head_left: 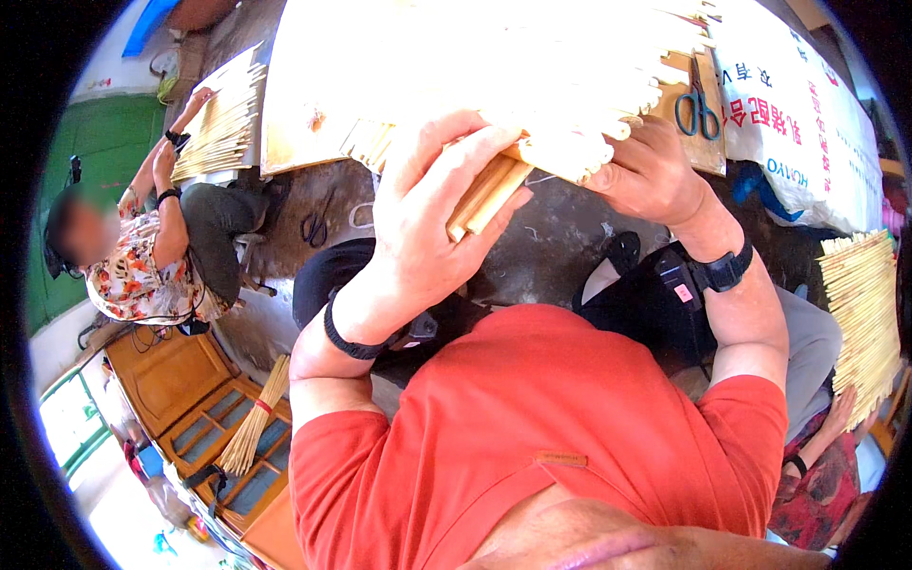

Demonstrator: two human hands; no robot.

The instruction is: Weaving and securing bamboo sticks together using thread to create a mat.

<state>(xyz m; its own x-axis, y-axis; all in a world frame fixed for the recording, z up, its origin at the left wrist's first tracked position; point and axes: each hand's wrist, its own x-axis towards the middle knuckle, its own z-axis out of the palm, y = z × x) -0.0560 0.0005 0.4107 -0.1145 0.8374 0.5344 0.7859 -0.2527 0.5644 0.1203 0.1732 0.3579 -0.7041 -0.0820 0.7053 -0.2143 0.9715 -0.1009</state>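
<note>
A broad layer of pale, straw-like sticks (560, 152) lies on the board before me, its upper part washed out by glare. My left hand (418, 195) is closed around short, flat wooden strips (489, 198) that stick out below the near edge of the layer. Curled at the same edge, farther right, my right hand (655, 176) has its thumb and fingers pressed on the stick ends. Dark-handled scissors (698, 114) rest on the wooden board (705, 152) just beyond my right hand.
A white printed sack (807, 114) lies at the right. On the left, a co-worker (157, 218) handles another stick mat (223, 123); at lower right, another person's hands hold a third mat (863, 323). A tied stick bundle (256, 418) rests on a wooden panel (171, 375).
</note>
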